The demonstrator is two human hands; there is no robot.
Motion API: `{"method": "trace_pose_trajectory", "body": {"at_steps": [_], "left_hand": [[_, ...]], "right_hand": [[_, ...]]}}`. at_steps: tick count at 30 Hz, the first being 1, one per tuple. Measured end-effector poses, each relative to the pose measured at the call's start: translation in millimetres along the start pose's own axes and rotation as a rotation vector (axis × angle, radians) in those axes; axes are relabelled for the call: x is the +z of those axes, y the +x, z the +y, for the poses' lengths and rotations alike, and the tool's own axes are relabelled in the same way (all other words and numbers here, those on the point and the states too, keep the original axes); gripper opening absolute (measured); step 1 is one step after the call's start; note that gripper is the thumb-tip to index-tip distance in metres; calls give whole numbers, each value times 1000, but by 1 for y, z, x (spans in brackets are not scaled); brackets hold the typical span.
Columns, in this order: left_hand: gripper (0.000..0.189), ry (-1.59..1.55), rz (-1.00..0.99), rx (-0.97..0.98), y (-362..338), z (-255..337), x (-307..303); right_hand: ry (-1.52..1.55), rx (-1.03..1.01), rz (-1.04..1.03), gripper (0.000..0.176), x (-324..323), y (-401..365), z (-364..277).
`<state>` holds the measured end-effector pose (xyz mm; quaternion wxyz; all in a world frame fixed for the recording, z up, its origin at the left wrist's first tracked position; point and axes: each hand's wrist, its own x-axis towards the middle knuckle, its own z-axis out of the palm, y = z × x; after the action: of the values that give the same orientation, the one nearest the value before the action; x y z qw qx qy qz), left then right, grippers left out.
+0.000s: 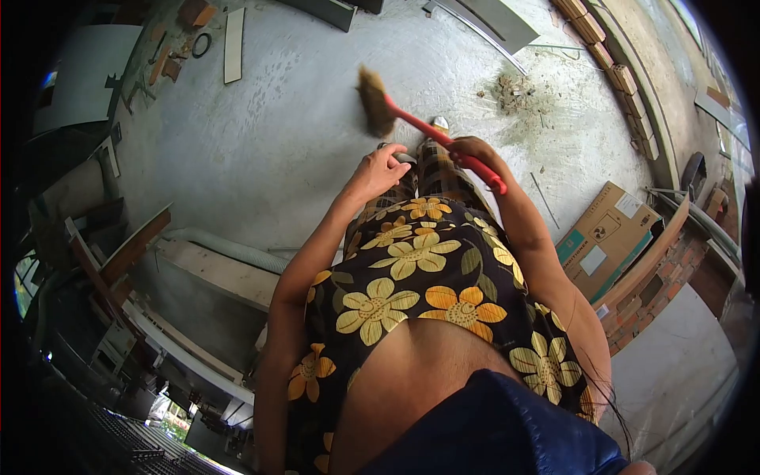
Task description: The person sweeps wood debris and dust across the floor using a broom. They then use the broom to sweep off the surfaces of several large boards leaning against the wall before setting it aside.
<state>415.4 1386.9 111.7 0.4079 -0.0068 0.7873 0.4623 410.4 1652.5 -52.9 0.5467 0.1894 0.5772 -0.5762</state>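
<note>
My right hand (473,150) is wrapped around the red handle of a short broom (427,129). The handle's end sticks out below my fist, toward my right forearm. At the broom's far end, brown bristles (374,103) are blurred and lie over the pale floor, up and to the left of my hands. My left hand (380,171) hangs in front of my left thigh, with loosely bent fingers and the thumb apart from them. It appears to hold nothing. A grey-and-white shape beside its fingertips overlaps my left foot area.
A small heap of debris (514,93) lies on the concrete floor (285,127) ahead right. To my right stands a cardboard box (606,229) near stacked bricks (665,285). Metal sheets (495,24) and a pale strip (233,45) lie ahead. Beams (222,273) and a hose are at left.
</note>
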Motion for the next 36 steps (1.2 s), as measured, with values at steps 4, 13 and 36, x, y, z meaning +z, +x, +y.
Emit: {"method": "trace_pose_trajectory", "body": {"at_steps": [4, 13, 36], "left_hand": [[39, -62, 64, -33, -5, -20, 2], [38, -36, 126, -7, -1, -21, 38], [35, -297, 875, -230, -47, -164, -30]], "right_hand": [[167, 66, 252, 23, -58, -72, 35], [435, 89, 556, 15, -103, -129, 59], [230, 100, -190, 9, -1, -54, -153]]}}
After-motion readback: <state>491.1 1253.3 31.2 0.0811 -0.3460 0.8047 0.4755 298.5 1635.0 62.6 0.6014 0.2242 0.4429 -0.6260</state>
